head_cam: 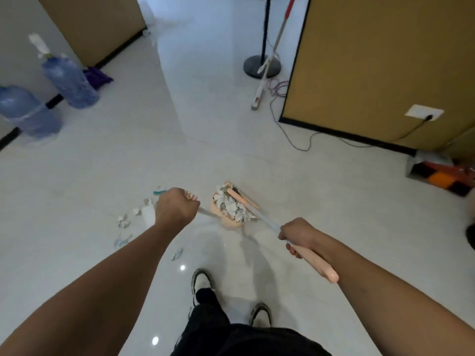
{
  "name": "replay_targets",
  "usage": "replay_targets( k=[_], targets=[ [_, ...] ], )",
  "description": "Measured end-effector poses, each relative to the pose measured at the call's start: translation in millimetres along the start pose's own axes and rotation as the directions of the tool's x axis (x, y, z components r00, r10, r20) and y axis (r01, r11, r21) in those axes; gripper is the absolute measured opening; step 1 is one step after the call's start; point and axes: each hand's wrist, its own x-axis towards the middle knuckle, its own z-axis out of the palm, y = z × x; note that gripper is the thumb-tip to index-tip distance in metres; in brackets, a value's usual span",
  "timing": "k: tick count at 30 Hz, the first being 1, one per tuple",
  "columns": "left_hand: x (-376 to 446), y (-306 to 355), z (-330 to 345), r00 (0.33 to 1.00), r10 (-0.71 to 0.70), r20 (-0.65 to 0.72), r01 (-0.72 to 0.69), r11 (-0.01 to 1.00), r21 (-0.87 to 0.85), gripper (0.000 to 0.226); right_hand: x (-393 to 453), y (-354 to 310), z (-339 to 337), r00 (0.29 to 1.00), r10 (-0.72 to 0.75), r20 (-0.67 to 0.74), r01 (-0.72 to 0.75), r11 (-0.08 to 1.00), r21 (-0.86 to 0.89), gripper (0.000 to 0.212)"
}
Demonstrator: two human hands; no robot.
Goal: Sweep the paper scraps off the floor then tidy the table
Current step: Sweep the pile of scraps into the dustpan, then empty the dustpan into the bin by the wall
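Note:
A peach dustpan [228,217] sits on the white tile floor ahead of me, heaped with paper scraps [231,205]. Its long white shaft runs back to a peach handle [317,265], which my right hand [298,233] grips. My left hand [177,208] is a fist round a second handle with a pink end; a whitish broom part [148,214] shows just left of it. Loose paper scraps [123,221] lie on the floor left of and below that hand, and one scrap [177,254] lies near my feet.
Two blue water jugs [69,83] and a purple mop head stand at the left wall. A stand base [259,66], a leaning mop [258,98] and a cable [290,136] lie by the brown partition [372,73]. A box [442,176] sits at the right. My shoes [201,281] are below.

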Motion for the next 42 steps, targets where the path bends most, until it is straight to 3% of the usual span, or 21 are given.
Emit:
replay_targets(
  k=[4,10,21,30,38,42],
  targets=[
    [-10,97,42,0.984,0.152,0.089,-0.152,0.988,-0.007,0.028,-20,59,-74,0.989,0.064,-0.136,-0.043,0.988,0.151,0.023],
    [-28,247,114,0.873,0.424,0.242,-0.430,0.902,-0.027,0.024,-51,139,-167,0.934,0.213,-0.286,-0.089,0.916,0.391,0.020],
    [-95,500,240,0.501,0.731,0.463,-0.797,0.599,-0.082,0.028,-93,242,-289,0.758,0.526,-0.385,-0.053,0.639,0.768,0.022],
    [-196,647,324,0.229,0.827,0.513,-0.918,0.358,-0.169,0.026,-136,324,-361,0.642,0.663,-0.386,0.061,0.458,0.887,0.021],
    [-325,751,398,0.145,0.887,0.439,-0.941,0.261,-0.215,0.023,-155,450,-448,0.590,0.688,-0.423,0.181,0.398,0.900,0.022],
    [-390,794,434,0.044,0.883,0.467,-0.979,0.131,-0.155,0.020,-167,513,-493,0.593,0.675,-0.440,0.216,0.393,0.894,0.022]
  ],
)
